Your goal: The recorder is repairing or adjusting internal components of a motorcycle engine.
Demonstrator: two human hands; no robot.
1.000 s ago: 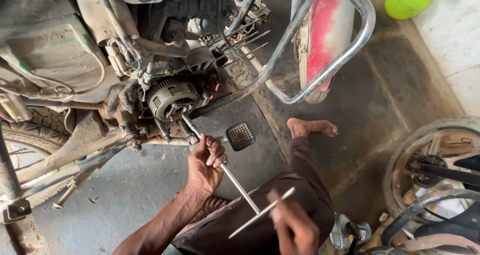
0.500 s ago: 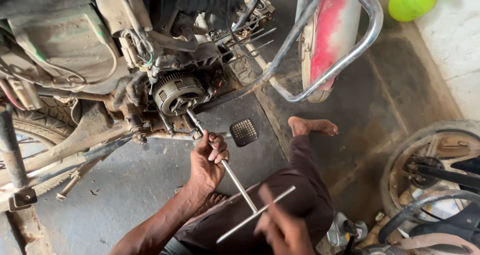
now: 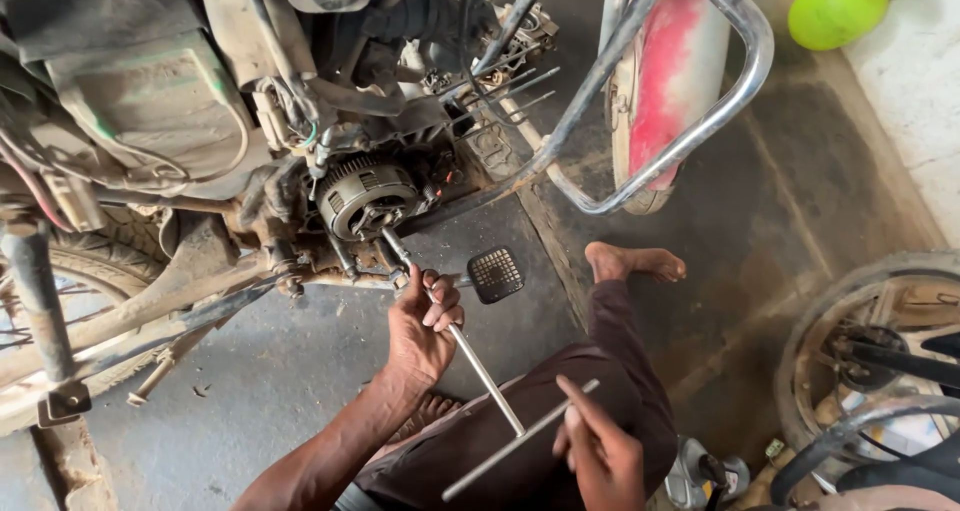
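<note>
At centre frame, one long silver steel T-handle wrench [image 3: 470, 356] runs up to one round ribbed grey engine part [image 3: 365, 197]. One left hand [image 3: 420, 321] grips its shaft; one right hand [image 3: 600, 449] fingers the crossbar. One black square footpeg [image 3: 495, 274] lies alongside, one green plastic jug [image 3: 838, 9] upper right.

No packages, labels, signs or screens are visible in this floor-level workshop scene; the view holds only bare metal, rubber and concrete surfaces.
</note>
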